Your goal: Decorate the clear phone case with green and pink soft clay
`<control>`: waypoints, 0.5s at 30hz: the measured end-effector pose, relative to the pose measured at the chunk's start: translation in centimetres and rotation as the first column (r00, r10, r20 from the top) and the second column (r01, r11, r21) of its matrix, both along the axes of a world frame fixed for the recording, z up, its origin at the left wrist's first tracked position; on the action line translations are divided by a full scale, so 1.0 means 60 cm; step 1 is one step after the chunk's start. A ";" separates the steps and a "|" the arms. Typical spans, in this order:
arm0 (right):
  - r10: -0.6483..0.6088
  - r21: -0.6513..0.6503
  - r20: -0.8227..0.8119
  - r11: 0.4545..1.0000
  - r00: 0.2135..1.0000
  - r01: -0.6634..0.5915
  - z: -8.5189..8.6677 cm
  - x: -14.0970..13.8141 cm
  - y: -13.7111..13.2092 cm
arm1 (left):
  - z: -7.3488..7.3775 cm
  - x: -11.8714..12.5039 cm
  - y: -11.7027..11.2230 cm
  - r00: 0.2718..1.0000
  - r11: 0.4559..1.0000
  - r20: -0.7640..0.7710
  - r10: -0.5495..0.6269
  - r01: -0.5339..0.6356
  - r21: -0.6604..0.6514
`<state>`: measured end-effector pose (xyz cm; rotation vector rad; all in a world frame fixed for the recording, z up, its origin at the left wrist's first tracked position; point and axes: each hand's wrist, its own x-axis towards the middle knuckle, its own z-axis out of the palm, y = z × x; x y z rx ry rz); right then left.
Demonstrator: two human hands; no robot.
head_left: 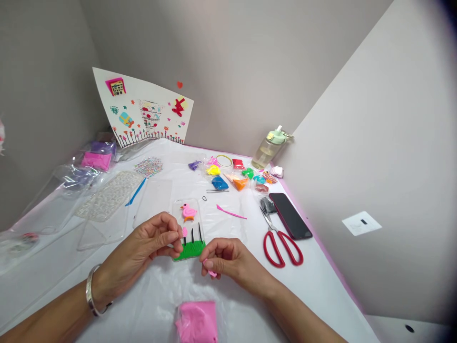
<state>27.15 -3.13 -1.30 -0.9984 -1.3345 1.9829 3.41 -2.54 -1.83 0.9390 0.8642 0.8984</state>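
A clear phone case (205, 214) lies on the table, decorated with a pink clay duck (188, 212), green clay grass (193, 249) and thin black stems (200, 232). One stem is topped by a pink clay blob (184, 232). My left hand (157, 238) is at the case's left edge, thumb and fingers drawn together beside that blob; whatever it pinches is hidden. At the lower right of the case, my right hand (228, 259) pinches a small piece of pink clay (211, 273). A bag of pink clay (198, 321) lies nearer to me.
Red-handled scissors (282, 243) and a phone (291, 215) lie to the right. A pink modelling tool (231, 212) sits beyond my right hand. Several colourful clay packets (219, 183) and a water bottle (267, 150) stand farther back. A blue tool (136, 192) and gems (149, 167) are leftward.
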 end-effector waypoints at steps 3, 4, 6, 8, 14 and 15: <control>0.000 0.001 0.002 1.000 1.000 0.000 -0.001 0.001 0.000 | -0.001 -0.002 0.001 1.000 1.000 -0.010 0.017 -0.017 0.001; 0.000 0.001 0.003 1.000 1.000 0.000 -0.001 0.001 0.000 | -0.001 -0.002 0.002 1.000 1.000 -0.011 0.023 -0.023 -0.002; -0.001 0.002 0.006 1.000 1.000 0.001 -0.001 0.001 -0.001 | -0.002 -0.003 0.002 0.999 0.999 -0.016 0.030 -0.031 -0.009; 0.001 0.001 0.007 1.000 1.000 -0.001 -0.001 0.001 -0.001 | -0.003 -0.004 0.002 0.999 1.000 -0.035 0.024 -0.024 -0.007; 0.008 0.003 0.014 1.000 1.000 -0.008 0.000 0.002 0.001 | -0.004 -0.001 0.002 0.995 0.999 -0.089 0.035 -0.032 0.032; 0.012 0.002 0.016 1.000 1.000 -0.012 0.000 0.002 0.001 | -0.003 0.000 0.002 0.994 0.999 -0.098 0.040 -0.036 0.038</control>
